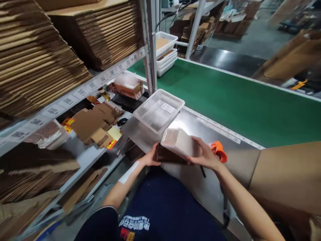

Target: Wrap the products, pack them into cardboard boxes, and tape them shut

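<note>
A white block-shaped package [179, 142], apparently wrapped in clear plastic, is tilted over a small brown cardboard box [168, 156] above the near side of the metal bench. My left hand [151, 157] is closed around the box's left end. My right hand [204, 154] grips the right end of the package, its thumb close to the box's corner. How far the package sits inside the box I cannot tell. Just beyond lies a white perforated plastic basket [157, 115] with a label in it. An orange tape dispenser [219, 151] is right of my right hand.
A green conveyor belt [233, 97] runs behind the metal bench [213, 129]. Stacked white baskets [166, 62] stand by the shelf post. Flattened cartons [110, 36] fill the left shelf. A large cardboard box [288, 174] occupies the right. A black mouse [122, 122] lies left.
</note>
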Available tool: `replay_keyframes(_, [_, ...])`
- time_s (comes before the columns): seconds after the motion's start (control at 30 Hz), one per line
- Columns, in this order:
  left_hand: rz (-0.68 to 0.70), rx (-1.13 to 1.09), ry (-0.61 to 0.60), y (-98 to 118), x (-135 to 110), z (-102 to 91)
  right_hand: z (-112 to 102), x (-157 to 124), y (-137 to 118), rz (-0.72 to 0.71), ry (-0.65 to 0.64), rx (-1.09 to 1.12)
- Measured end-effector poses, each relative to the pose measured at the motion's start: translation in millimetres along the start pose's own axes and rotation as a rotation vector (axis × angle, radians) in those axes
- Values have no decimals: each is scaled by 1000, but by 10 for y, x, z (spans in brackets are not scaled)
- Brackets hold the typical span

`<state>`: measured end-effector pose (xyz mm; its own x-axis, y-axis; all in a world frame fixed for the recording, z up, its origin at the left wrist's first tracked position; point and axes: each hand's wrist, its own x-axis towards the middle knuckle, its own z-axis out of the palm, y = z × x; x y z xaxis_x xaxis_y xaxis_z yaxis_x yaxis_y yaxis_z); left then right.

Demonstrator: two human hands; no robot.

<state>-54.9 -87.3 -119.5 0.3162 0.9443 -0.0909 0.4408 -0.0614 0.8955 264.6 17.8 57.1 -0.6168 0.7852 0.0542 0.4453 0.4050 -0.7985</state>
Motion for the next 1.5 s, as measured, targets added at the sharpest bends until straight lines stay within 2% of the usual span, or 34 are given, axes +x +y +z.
replay_keyframes(0.17, [30, 69, -6, 40, 179, 1, 248, -48, 127, -92, -265, -225])
replay_keyframes(0.27, [46, 154, -14, 82, 234, 5, 378, 11, 185, -33, -390, -361])
replay_keyframes(0.37, [33, 136, -49, 72, 286, 7, 473, 79, 200, 32, -418, -433])
replay_keyframes(0.47, [9, 86, -104, 45, 325, -18, 536, 95, 248, 55, -424, -444])
replay_keyframes(0.57, [38, 96, -126, 45, 336, -65, 566, -6, 279, 43, -402, -447])
replay_keyframes(0.63, [71, 109, -145, 61, 337, -96, 566, -125, 231, 7, -340, -459])
replay_keyframes(0.7, [77, 101, -163, 79, 343, -124, 560, -235, 122, -12, -221, -489])
replay_keyframes(0.77, [63, 85, -175, 93, 358, -149, 580, -279, -3, 27, -132, -510])
replay_keyframes(0.8, [59, 79, -174, 98, 368, -159, 613, -265, -52, 59, -135, -501])
replay_keyframes(0.9, [78, 57, -178, 103, 399, -180, 808, -79, -81, 162, -299, -375])
replay_keyframes(1.0, [80, 59, -216, 99, 404, -200, 1015, 161, 41, 257, -474, -214])
replay_keyframes(1.07, [58, 72, -253, 97, 382, -242, 1037, 195, 144, 279, -528, -151])
replay_keyframes(1.1, [43, 67, -277, 98, 364, -277, 997, 148, 195, 273, -508, -116])
replay_keyframes(1.17, [11, -2, -337, 98, 325, -377, 830, -65, 317, 283, -359, 12])
replay_keyframes(1.23, [-32, -164, -385, 90, 299, -486, 608, -371, 489, 367, -101, 211])
replay_keyframes(1.3, [-90, -356, -353, 71, 312, -553, 435, -659, 713, 503, 161, 381])
replay_keyframes(1.33, [-121, -436, -315, 58, 338, -555, 395, -766, 831, 562, 246, 437])
replay_keyframes(1.4, [-171, -545, -254, 31, 426, -488, 426, -881, 1041, 610, 280, 529])
replay_keyframes(1.5, [-230, -621, -259, 6, 592, -251, 647, -859, 1242, 548, 95, 677])
